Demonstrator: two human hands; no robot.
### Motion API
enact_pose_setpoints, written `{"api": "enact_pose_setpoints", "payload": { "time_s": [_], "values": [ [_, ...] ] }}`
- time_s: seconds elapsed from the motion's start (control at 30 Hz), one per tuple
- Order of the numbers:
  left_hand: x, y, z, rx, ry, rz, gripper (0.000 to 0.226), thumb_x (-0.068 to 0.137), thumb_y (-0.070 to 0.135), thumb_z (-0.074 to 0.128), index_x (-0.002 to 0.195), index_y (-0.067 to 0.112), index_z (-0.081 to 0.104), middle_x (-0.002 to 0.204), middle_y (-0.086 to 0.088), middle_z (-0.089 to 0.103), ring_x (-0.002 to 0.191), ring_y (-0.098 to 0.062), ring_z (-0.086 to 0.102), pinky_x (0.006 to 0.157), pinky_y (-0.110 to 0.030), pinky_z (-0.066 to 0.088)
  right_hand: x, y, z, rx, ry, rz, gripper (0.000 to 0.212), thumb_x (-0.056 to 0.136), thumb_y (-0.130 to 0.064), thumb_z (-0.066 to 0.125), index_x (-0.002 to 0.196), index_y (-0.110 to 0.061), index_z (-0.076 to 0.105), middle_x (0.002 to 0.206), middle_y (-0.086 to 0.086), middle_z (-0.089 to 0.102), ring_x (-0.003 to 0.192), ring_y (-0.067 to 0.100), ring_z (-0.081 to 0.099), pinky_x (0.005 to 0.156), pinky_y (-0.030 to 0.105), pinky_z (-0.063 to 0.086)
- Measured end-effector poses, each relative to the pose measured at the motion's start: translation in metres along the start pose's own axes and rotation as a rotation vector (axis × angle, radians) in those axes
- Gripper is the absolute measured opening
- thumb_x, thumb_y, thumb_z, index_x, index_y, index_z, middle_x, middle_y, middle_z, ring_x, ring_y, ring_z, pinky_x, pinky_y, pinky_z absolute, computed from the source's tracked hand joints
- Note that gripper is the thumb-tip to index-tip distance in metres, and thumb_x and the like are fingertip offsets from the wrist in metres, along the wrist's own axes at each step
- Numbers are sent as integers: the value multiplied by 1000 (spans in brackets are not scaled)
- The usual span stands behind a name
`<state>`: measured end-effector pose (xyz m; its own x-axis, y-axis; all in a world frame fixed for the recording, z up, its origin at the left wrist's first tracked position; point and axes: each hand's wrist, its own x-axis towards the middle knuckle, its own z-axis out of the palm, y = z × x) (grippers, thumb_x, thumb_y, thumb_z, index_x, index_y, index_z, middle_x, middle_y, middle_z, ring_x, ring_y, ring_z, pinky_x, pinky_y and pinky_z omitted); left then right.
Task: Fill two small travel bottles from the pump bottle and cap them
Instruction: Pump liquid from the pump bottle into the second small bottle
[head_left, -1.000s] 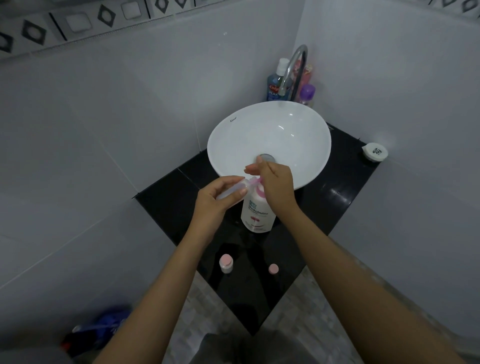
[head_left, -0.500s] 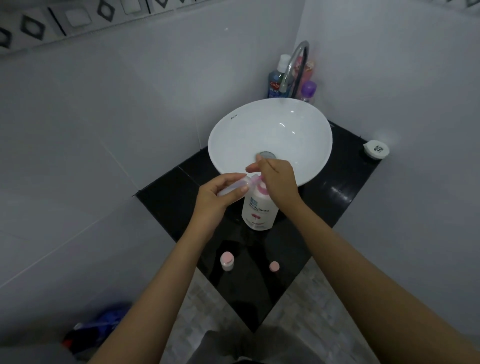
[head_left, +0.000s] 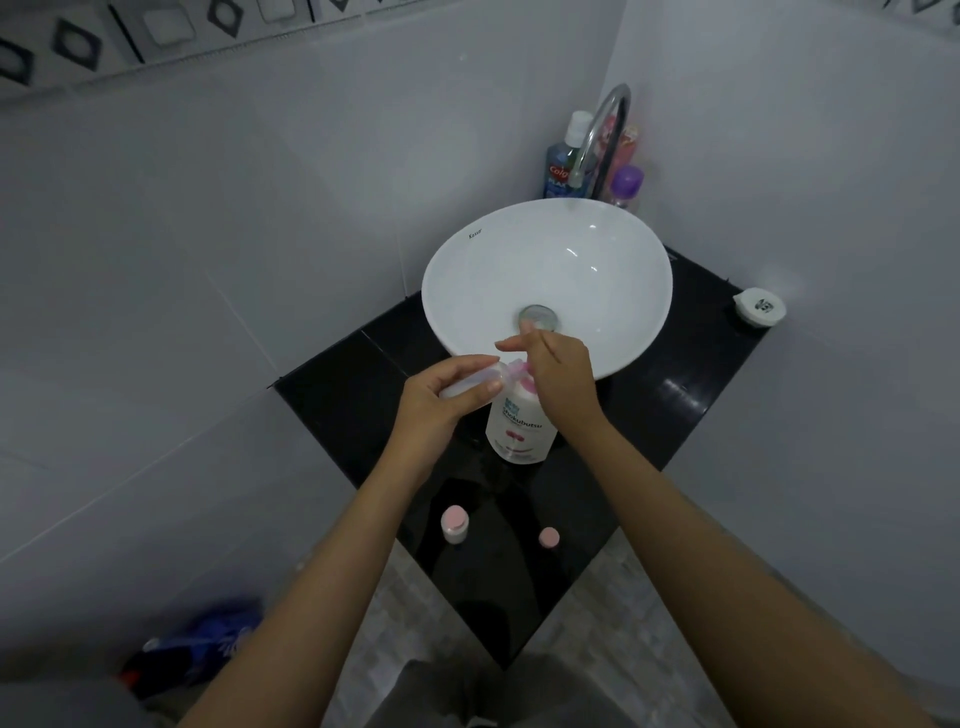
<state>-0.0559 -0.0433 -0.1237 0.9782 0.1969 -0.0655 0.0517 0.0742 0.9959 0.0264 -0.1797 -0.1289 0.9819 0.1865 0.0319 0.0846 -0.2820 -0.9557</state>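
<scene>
At centre frame, my left hand grips one clear travel bottle, tilted, its mouth at the pump; its contents I cannot tell. My right hand presses flat on the pump bottle, upright on the worktop. Below stand one capped bottle and one loose cap.

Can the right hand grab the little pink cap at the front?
Probably yes. The loose pink cap lies bare on the black counter with nothing covering it, but the right hand is busy on the pump bottle.
</scene>
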Motion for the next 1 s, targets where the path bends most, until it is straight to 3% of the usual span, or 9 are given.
{"api": "enact_pose_setpoints", "payload": {
  "time_s": [0.1, 0.17, 0.23, 0.33, 0.4, 0.5, 0.6, 0.77, 1.0],
  "values": [
    [0, 2, -1, -10, 4, 7, 27, 82, 17, 72, 109, 19, 72, 100, 20, 73, 97, 8, 64, 71, -3, 47, 6, -6, -4, -99, -21, -25, 41, 99, -34, 41, 88, -17, 76, 75, -22, 66, 73, -11, 62, 66, 2, 42],
    [0, 3, -3, -12, 7, 15, 26, 82, 18, 72, 107, 22, 73, 102, 18, 73, 98, 6, 64, 71, -4, 47, 7, -7, -4, -106, -1, -34, 41, 99, -34, 41, 87, -17, 76, 75, -23, 65, 74, -16, 60, 63, -3, 39],
    [1, 3, -3, -7, 0, 26, 26, 82, 18, 72, 108, 22, 73, 103, 16, 73, 99, 5, 64, 72, -4, 48, 5, -7, -3, -68, 20, -24, 42, 99, -35, 39, 88, -17, 76, 77, -21, 68, 78, -12, 62, 67, 0, 42],
    [0, 1, -1, -20, 0, 15, 27, 82, 20, 72, 109, 19, 73, 104, 14, 73, 98, 5, 65, 73, -4, 47, 3, -4, 0, 31, 26, 25, 41, 97, -36, 41, 89, -18, 77, 81, -16, 71, 82, 4, 65, 76, 23, 53],
    [-1, -1, -1, -24, 4, 7, 27, 82, 19, 72, 109, 17, 73, 103, 13, 73, 97, 4, 65, 72, -4, 48, 0, -2, 1, 61, 25, 32, 39, 97, -36, 43, 88, -19, 77, 79, -13, 71, 78, 6, 64, 73, 31, 53],
    [-2, -2, 1, -23, 3, 1, 25, 82, 17, 72, 107, 17, 73, 101, 11, 74, 96, 3, 66, 72, -5, 48, -5, 1, 3, 46, 32, 10, 39, 99, -32, 43, 90, -15, 77, 77, -12, 69, 73, 0, 61, 71, 31, 50],
    [-4, -1, 0, -22, 0, 6, 25, 83, 17, 72, 108, 17, 73, 102, 9, 74, 96, 2, 66, 72, -6, 49, -4, -4, 1, -5, 6, 14, 40, 99, -32, 42, 91, -14, 76, 79, -12, 69, 75, 6, 62, 76, 36, 54],
    [-5, 0, -3, -24, 3, 17, 30, 82, 19, 72, 112, 18, 72, 108, 8, 72, 100, 0, 65, 74, -7, 49, -1, -12, -2, -36, 38, 8, 39, 99, -34, 41, 92, -17, 76, 86, -13, 70, 82, 3, 64, 78, 28, 52],
    [-4, 0, 1, -15, 4, 1, 26, 82, 17, 73, 108, 19, 73, 103, 11, 73, 96, 3, 65, 72, -7, 49, -7, -3, 3, 54, 35, 4, 38, 100, -30, 42, 96, -14, 76, 97, 1, 74, 93, 15, 66, 88, 46, 54]
  ]
}}
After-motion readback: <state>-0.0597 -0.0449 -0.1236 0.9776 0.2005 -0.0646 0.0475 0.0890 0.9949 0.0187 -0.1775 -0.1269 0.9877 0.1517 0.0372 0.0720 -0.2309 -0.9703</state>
